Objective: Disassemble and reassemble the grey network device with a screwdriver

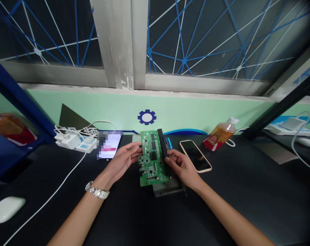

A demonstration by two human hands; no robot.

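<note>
1. Green circuit board (150, 160): it's left of the tan-cased smartphone (196, 155), held at a tilt over the matte black tabletop (119, 222). Thin slab, notched lower left side, loads of tiny rectangular chips, plus a long straight black strip (162, 145) down its right edge.
2. Right hand (182, 167): just left of the smartphone, thumb and fingers pinched onto that strip.
3. Left hand (125, 159): further left of the smartphone, fingers loosely stretched out and spread, tips at the board's left edge. Can't tell if they're actually pressing on it. White-strapped watch (100, 193) on that wrist.
4. Dull gray plate (167, 191): flat, looks metallic, left of the smartphone and partly under the board.
5. Plastic bottle (220, 134): right of the smartphone, see-through, amber drink, red label, ridged white cap.
</note>
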